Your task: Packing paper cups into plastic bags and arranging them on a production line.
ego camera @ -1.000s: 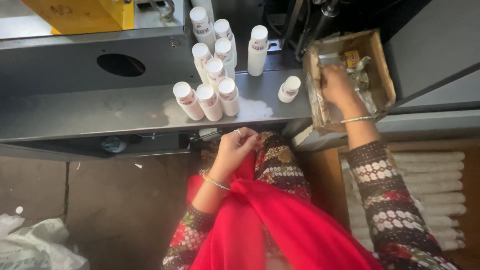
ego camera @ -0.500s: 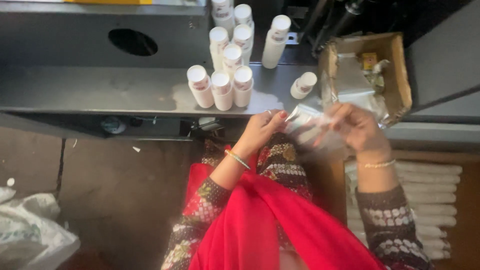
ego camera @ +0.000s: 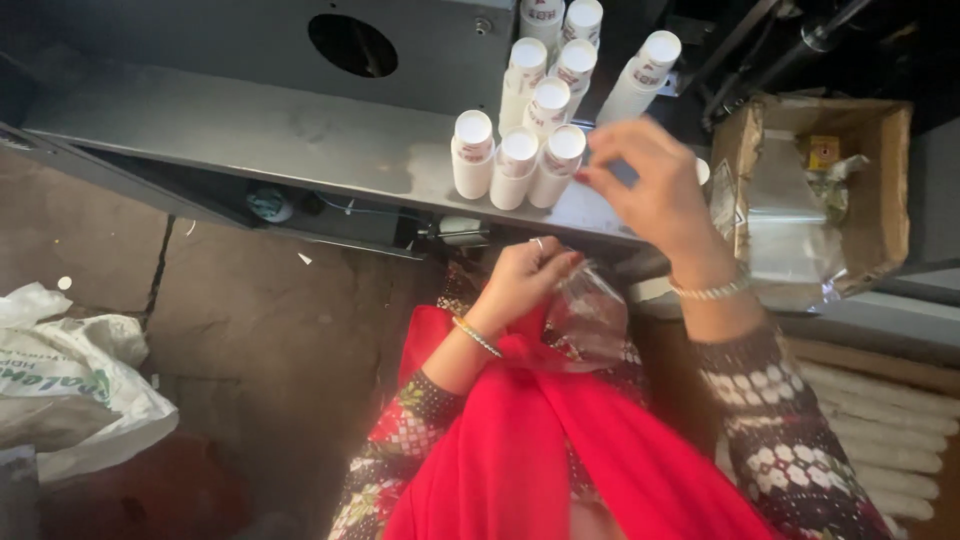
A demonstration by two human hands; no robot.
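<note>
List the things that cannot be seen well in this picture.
- Small white bottle, head view: mostly hidden behind the right hand.
- Clear plastic bag: its contents cannot be made out; the left hand covers its top.
- Cardboard box: crumpled plastic hides its contents.

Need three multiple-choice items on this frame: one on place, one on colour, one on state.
1. Where do the white capped plastic bottles stand?
A. on the grey metal shelf
B. in the cardboard box
C. on the floor

2. What colour is the cloth over the lap?
A. blue
B. red
C. green

3. What is the left hand doing?
A. resting empty
B. gripping a bottle
C. pinching a clear plastic bag

Answers:
1 A, the bottles cluster upright on the shelf.
2 B, the draped cloth is bright red.
3 C, its fingers close on the bag, while the right hand reaches towards the bottles.
</note>
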